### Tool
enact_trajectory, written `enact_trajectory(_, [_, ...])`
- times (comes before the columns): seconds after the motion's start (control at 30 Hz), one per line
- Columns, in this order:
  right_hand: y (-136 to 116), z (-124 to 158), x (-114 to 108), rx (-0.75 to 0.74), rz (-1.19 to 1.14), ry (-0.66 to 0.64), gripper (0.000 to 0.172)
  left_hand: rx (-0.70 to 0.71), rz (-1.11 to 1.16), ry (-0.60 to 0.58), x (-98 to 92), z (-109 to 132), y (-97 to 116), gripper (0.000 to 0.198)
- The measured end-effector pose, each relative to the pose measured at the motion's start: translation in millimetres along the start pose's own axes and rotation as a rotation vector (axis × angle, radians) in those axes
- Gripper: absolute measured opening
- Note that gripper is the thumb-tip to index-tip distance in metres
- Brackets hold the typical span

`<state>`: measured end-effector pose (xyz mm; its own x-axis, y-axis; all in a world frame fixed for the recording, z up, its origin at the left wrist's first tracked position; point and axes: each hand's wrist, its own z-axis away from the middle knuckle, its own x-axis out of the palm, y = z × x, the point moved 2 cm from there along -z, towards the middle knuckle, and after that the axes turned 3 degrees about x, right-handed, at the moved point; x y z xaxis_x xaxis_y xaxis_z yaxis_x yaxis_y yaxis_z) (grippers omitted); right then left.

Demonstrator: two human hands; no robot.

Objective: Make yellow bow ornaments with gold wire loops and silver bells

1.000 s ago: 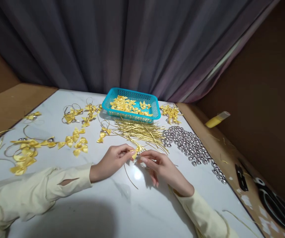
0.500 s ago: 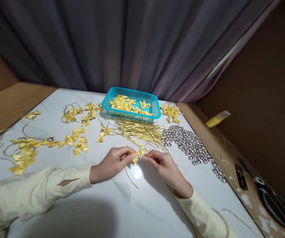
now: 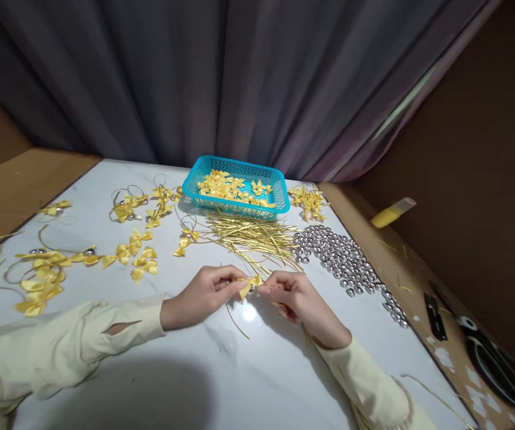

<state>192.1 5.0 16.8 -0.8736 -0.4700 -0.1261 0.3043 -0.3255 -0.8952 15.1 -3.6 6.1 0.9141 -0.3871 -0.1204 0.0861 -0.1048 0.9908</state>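
Between my two hands is a yellow ribbon bow [image 3: 249, 285] with a small silver bell or bead at its underside. My left hand [image 3: 210, 292] is closed, pinching the bow's left side between thumb and fingers. My right hand [image 3: 292, 297] is also closed, its thumb and forefinger at the bow's right edge. A thin gold cord [image 3: 236, 321] trails down from near the left fingertips onto the white table [image 3: 239, 382]. Just beyond the hands lies a heap of gold twist ties [image 3: 255, 236].
A blue plastic basket [image 3: 279, 206] holding yellow bows stands at the back. Silver beads [image 3: 340, 257] are spread at the right. Finished-looking bows with cords [image 3: 45, 280] lie at the left. Scissors [image 3: 493, 364], a black cutter [image 3: 435, 316] and a yellow tube [image 3: 392, 213] are off to the right.
My right hand has turned slightly and closed in on the bow's right edge. The left hand keeps its pinch almost unmoved.
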Motion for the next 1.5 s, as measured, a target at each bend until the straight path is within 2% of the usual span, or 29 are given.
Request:
enact_trajectory(0.13, [0, 0, -1, 0.027, -0.082, -0.110, 0.027, -0.036, 0.045, -0.008, -1.2, 1, -3, 0.014])
enact_trajectory(0.23, [0, -1, -3, 0.011, -0.052, -0.138, 0.030, -0.078, 0.092, -0.012, -1.8, 0, -5, 0.016])
enact_trajectory(0.33, [-4, -1, -7, -0.066, 0.013, -0.021, 0.026, -0.093, 0.113, 0.002, -2.0, 0, -6, 0.019])
enact_trajectory(0.47, [-11, 2, -11, -0.247, 0.056, 0.156, 0.020, -0.095, 0.106, 0.018, -1.6, -2, -7, 0.020])
enact_trajectory(0.6, [-10, 5, -6, -0.415, 0.144, 0.220, 0.015, -0.088, 0.096, 0.040, -1.8, -2, -7, 0.020])
enact_trajectory(0.83, [-4, 6, 7, -0.513, 0.422, 0.328, 0.011, -0.079, 0.107, 0.027, -1.2, -2, -4, 0.020])
enact_trajectory(1.03, [-4, 8, 10, -0.651, 0.443, 0.387, 0.007, -0.088, 0.111, 0.021, 0.0, -1, -5, 0.021])
enact_trajectory(1.17, [-3, 7, 11, -0.657, 0.434, 0.385, 0.005, -0.097, 0.108, 0.004, 0.3, -1, -5, 0.022])
enact_trajectory(1.37, [4, -1, 9, -0.426, 0.291, 0.313, 0.014, -0.121, 0.118, -0.007, -0.1, -1, -3, 0.023])
enact_trajectory(1.5, [6, -3, 10, -0.403, 0.222, 0.254, 0.012, -0.092, 0.072, -0.011, 0.0, -1, 1, 0.024])
